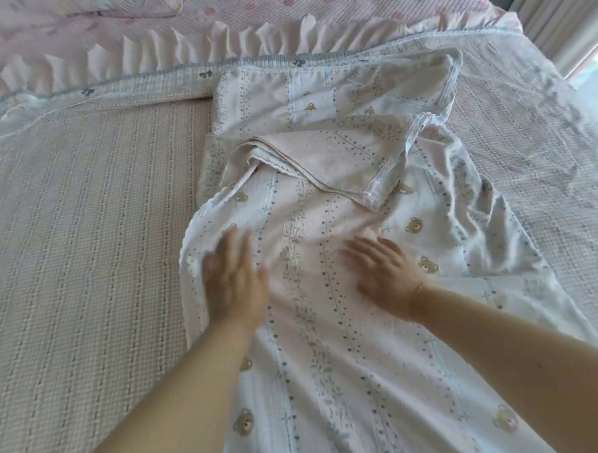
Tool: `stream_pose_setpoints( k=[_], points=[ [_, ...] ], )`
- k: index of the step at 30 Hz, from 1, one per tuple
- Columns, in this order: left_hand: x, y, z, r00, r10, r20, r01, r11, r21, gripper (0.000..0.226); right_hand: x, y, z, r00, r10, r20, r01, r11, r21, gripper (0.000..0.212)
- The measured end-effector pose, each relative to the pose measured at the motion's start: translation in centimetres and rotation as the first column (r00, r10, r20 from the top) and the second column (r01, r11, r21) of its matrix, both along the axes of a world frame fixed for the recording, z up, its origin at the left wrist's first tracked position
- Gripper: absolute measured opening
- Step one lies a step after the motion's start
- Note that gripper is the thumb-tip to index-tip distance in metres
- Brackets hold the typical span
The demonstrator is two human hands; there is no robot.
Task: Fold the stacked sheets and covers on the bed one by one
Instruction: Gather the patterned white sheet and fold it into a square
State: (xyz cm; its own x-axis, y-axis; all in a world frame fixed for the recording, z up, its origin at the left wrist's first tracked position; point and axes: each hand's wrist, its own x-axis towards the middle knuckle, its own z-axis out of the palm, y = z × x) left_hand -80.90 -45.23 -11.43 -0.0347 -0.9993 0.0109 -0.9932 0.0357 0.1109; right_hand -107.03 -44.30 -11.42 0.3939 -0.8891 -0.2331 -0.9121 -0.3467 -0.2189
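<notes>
A white cover (pixel 330 344) printed with small bears and leafy stripes lies lengthwise on the bed, running from the near edge toward the headboard. Its far end is bunched, with a pale pink flap (pixel 339 156) turned back over it. My left hand (pixel 233 280) lies flat on the cover near its left edge, fingers straight and blurred. My right hand (pixel 385 277) rests palm down on the middle of the cover, fingers spread. Neither hand grips any cloth.
The bed (pixel 86 252) is covered by a beige checked spread. A ruffled pink cover (pixel 180 50) and pillows (pixel 75 10) lie along the far side. A grey-patterned quilt (pixel 543 130) spreads at the right, beside a curtain (pixel 555 16) and window.
</notes>
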Motion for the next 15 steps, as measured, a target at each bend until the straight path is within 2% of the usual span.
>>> stream_pose_setpoints(
  k=[1,2,3,5,7,10,12,15],
  points=[
    [-0.8,1.0,-0.7,0.979,-0.198,0.043,0.192,0.975,0.113,0.063,-1.1,0.7,-0.7,0.993,0.071,-0.092,-0.068,0.997,0.033,0.066],
    [-0.7,1.9,-1.8,0.955,-0.288,0.078,0.264,0.937,0.231,0.065,-2.7,1.1,-1.3,0.984,0.05,-0.173,-0.04,0.997,0.06,0.064],
    [-0.1,2.6,-2.5,0.958,-0.272,0.094,0.23,0.92,0.316,0.064,-4.5,1.2,-1.6,0.97,-0.047,-0.236,0.063,0.996,0.06,0.065],
    [2.0,3.4,-3.4,0.99,-0.07,0.12,0.025,0.94,0.341,0.063,-8.3,1.3,-1.9,0.897,-0.332,-0.291,0.346,0.938,-0.004,0.068],
    [3.6,3.6,-3.2,0.976,0.173,0.133,-0.206,0.93,0.304,0.073,-11.5,1.7,-1.7,0.782,-0.552,-0.29,0.563,0.825,-0.05,0.072],
    [3.3,3.3,-1.4,0.894,0.449,-0.017,-0.431,0.869,0.244,0.09,-13.2,2.4,-1.3,0.635,-0.751,-0.182,0.764,0.645,0.002,0.081],
    [2.5,3.0,-0.3,0.789,0.6,-0.13,-0.551,0.786,0.28,0.097,-13.1,3.0,-0.6,0.543,-0.837,-0.074,0.839,0.545,-0.01,0.082],
    [2.8,2.7,0.5,0.465,0.86,-0.212,-0.751,0.51,0.419,0.101,-13.1,4.0,0.7,0.284,-0.958,-0.048,0.959,0.283,0.025,0.081]
  ],
)
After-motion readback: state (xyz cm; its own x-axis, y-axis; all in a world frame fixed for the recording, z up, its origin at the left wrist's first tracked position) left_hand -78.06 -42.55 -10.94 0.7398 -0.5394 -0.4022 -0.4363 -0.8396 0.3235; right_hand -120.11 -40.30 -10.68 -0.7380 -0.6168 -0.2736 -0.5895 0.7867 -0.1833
